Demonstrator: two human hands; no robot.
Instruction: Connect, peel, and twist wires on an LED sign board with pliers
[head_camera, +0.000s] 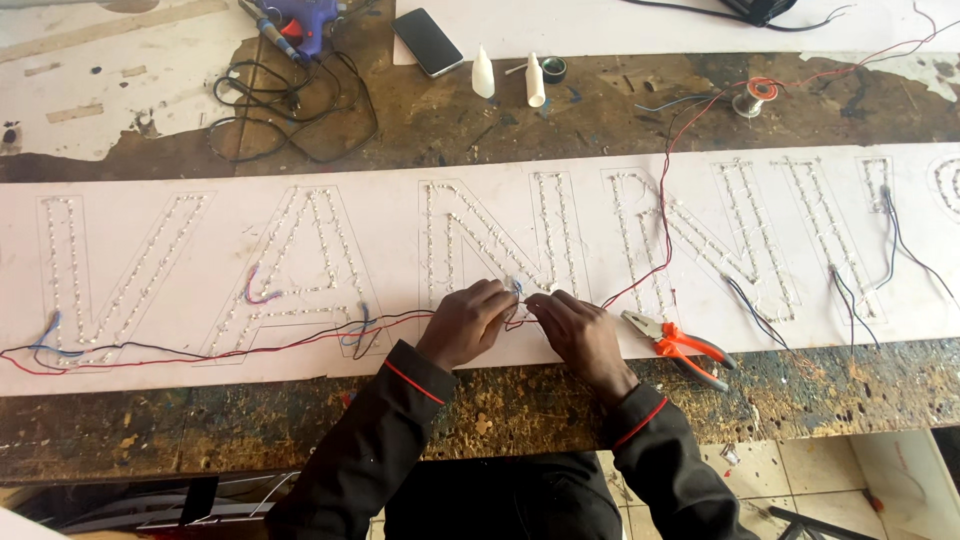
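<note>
A person in dark sleeves with red piping is leaning over a worn wooden bench, seen from above. A long white board is lying across it, covered in large outlined letter shapes studded with rows of small lights. Both hands are meeting near the centre of the view, at the foot of the middle letter. The left hand is curling closed, its fingertips pinching thin wires at the board's surface. The right hand, just at 3 o'clock of the left, is also closing its fingertips on the same wires, the two hands almost touching. A red wire is running from the hands up toward 1 o'clock to a small spool. Orange-handled pliers are lying at 3 o'clock of the right hand, half on the board. At 12 o'clock, far across the bench, a phone, two white bottles and a blue glue gun are resting.
</note>
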